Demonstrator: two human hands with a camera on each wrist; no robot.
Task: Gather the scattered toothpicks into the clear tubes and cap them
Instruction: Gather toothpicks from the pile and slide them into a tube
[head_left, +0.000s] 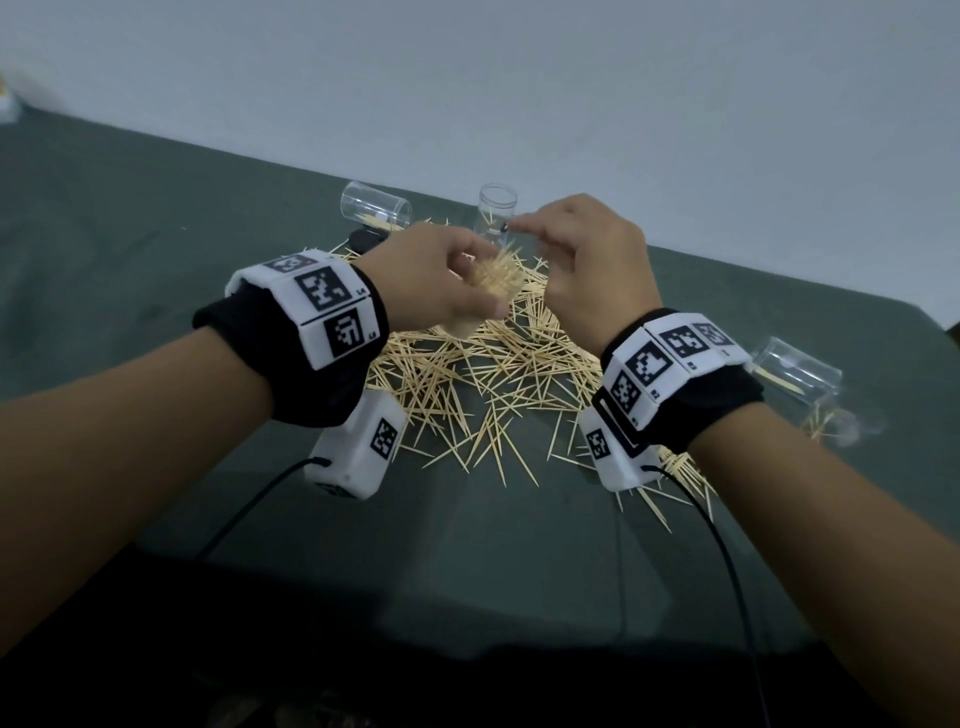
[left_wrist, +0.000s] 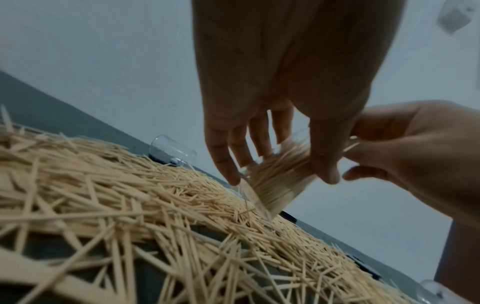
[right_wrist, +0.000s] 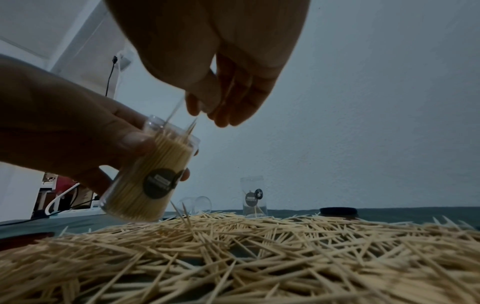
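Note:
Loose toothpicks (head_left: 493, 384) lie in a wide pile on the dark green table (head_left: 156, 218). My left hand (head_left: 457, 291) grips a clear tube (right_wrist: 153, 174) with a black round label, packed with toothpicks and held tilted just above the pile. The same tube (left_wrist: 280, 181) shows between my left fingers and thumb. My right hand (head_left: 524, 228) hovers over the tube's open mouth, thumb and fingers pinching a toothpick (right_wrist: 174, 112) whose lower end is inside the mouth. No cap is on this tube.
An upright clear tube (head_left: 496, 208) holding few toothpicks stands at the back. Another tube (head_left: 374, 208) lies on its side at the back left beside a black cap (head_left: 366, 240). A third tube (head_left: 795, 374) lies at the right. Cables run from both wrist cameras toward me.

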